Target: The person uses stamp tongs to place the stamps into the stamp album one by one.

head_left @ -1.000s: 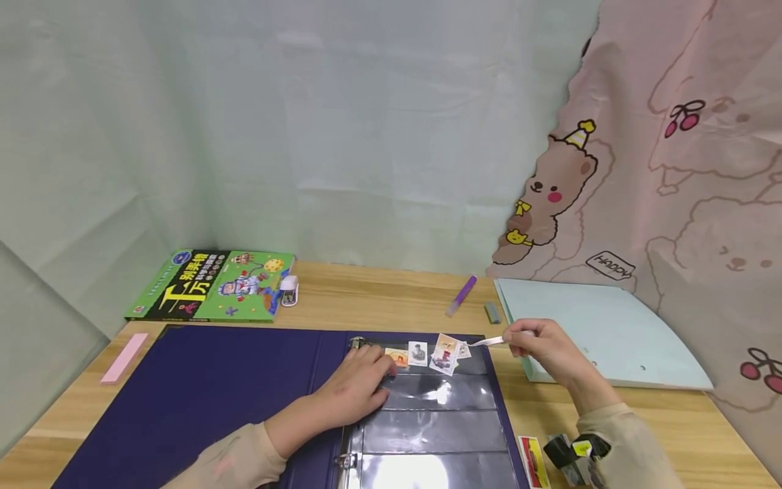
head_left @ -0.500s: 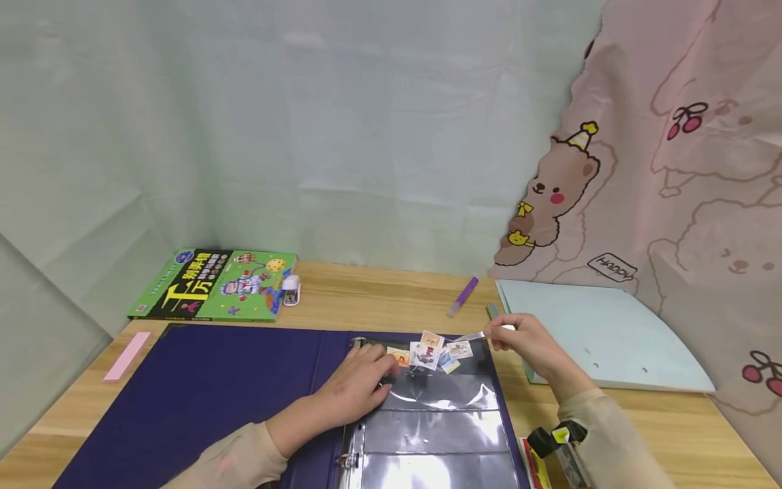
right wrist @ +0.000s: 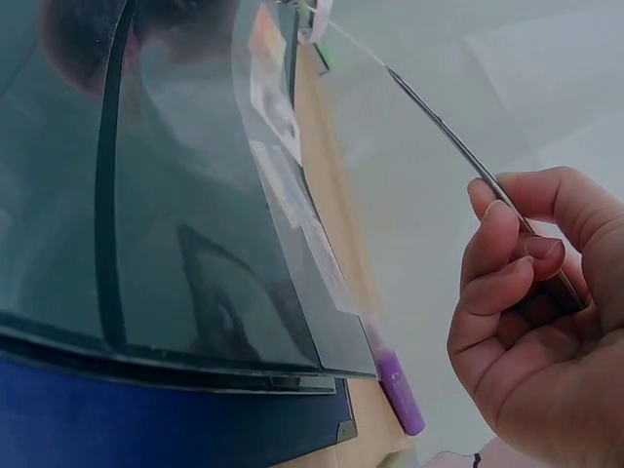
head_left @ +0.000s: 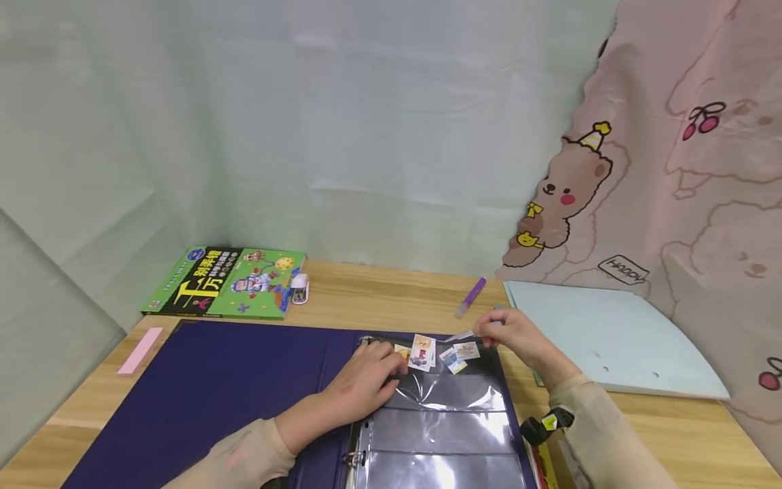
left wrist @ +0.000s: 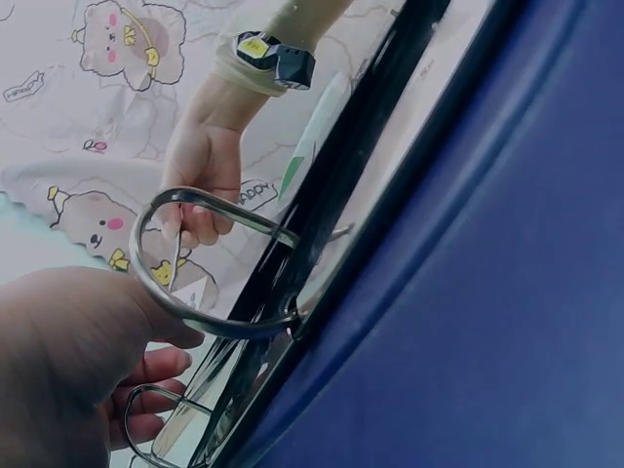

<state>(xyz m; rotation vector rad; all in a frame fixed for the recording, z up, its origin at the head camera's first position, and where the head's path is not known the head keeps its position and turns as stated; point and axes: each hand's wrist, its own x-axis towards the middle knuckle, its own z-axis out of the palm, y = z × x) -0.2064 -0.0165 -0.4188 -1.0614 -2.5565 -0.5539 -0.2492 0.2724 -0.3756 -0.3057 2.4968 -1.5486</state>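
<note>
My right hand [head_left: 512, 337] pinches a pair of slim metal tweezers [right wrist: 439, 122] near the upper edge of a black stock page [head_left: 436, 428]. A thin white sliver, seen edge-on, is at the tweezer tips in the right wrist view. In the top strip lie an orange and white stamp [head_left: 421, 351] overlapping another, a blue stamp [head_left: 453, 360] and a pale stamp [head_left: 467, 350]. My left hand [head_left: 366, 380] rests on the page's left side by the binder rings [left wrist: 214, 322], fingers loosely bent. Its fingertips partly cover a yellow-orange stamp [head_left: 401, 349].
The navy binder cover [head_left: 220, 394] lies open at left. Behind are a green book [head_left: 244, 285], a white correction-tape-like item [head_left: 300, 288] and a purple pen [head_left: 471, 297]. A mint folder [head_left: 611, 339] stands right; a pink strip [head_left: 140, 351] lies far left.
My right hand and tweezers have moved left. The orange and white stamp has shifted left over the portrait stamp, leaving the blue and pale stamps uncovered. My left hand stays on the page.
</note>
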